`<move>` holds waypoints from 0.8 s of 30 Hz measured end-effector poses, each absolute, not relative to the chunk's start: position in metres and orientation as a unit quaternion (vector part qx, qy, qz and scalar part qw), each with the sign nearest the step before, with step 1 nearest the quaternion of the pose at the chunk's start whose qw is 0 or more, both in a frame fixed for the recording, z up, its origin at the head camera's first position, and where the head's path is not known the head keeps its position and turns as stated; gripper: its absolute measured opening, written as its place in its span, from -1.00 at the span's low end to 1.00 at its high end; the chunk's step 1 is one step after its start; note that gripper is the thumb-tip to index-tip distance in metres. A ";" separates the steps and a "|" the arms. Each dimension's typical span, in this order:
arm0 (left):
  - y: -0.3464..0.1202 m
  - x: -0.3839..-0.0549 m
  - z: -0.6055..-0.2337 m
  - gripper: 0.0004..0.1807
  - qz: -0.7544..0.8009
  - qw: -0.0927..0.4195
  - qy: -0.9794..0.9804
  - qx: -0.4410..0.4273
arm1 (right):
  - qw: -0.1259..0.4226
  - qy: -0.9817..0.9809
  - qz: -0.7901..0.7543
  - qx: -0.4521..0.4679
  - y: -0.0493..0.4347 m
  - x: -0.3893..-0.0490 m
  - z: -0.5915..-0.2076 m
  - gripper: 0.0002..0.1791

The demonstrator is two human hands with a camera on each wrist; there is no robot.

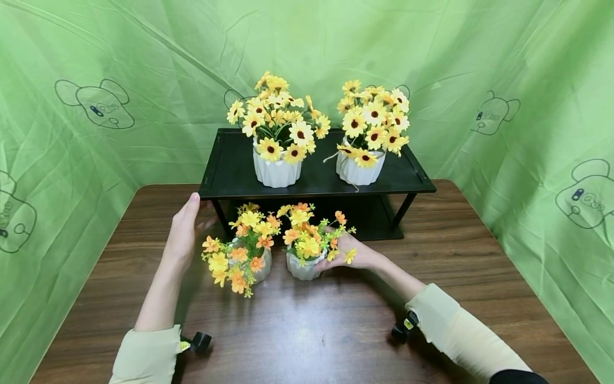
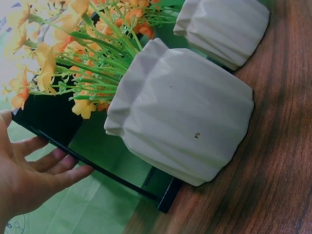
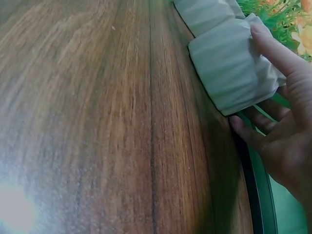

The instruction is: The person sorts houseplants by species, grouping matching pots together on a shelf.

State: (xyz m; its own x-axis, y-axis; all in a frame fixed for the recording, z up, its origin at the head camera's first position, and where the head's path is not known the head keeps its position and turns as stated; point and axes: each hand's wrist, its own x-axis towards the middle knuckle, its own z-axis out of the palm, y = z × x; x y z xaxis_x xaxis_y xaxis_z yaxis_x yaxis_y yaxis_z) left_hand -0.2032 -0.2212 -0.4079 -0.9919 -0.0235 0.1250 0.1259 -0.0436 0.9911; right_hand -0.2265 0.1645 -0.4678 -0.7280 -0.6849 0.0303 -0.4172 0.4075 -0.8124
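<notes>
My right hand [image 1: 342,249] grips the right small white flower pot [image 1: 303,268], which stands on the table with orange and yellow flowers. In the right wrist view the thumb lies over this pot's [image 3: 234,68] side, and the other fingers are at its far side, partly hidden. Beside it stands the left small flower pot [image 1: 263,264], also seen as the large white pot [image 2: 185,112] in the left wrist view. My left hand [image 1: 182,234] is at the front left corner of the black two-tier shelf [image 1: 230,165], fingers extended along its side edge; contact is unclear.
Two larger white pots with yellow daisies, a left one [image 1: 277,172] and a right one [image 1: 360,169], stand on the shelf's upper tier. The lower tier [image 1: 366,218] lies behind the small pots. A green cloth [image 1: 307,42] surrounds the brown wooden table [image 1: 307,341].
</notes>
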 end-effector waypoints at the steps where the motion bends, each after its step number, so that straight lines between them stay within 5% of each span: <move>1: -0.221 -0.203 -0.408 -0.51 -0.720 0.052 -0.691 -0.037 | 0.162 0.816 -0.439 -0.338 0.164 -0.226 -0.468 -0.12; 6: -0.221 -0.203 -0.408 -0.50 -0.719 0.052 -0.692 -0.038 | 0.180 0.795 -0.472 -0.336 0.162 -0.226 -0.467 -0.11; 24: -0.221 -0.203 -0.408 -0.51 -0.720 0.053 -0.691 -0.041 | 0.118 0.831 -0.412 -0.354 0.175 -0.229 -0.457 -0.16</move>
State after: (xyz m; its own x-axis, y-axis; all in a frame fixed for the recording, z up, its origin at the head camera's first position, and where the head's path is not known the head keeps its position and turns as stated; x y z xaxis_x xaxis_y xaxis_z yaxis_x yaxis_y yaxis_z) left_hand -0.2034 -0.2213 -0.4084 -0.9909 -0.0195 0.1333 0.1340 -0.0407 0.9902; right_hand -0.2292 0.1746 -0.4566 -0.7208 -0.6865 0.0955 -0.4921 0.4098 -0.7681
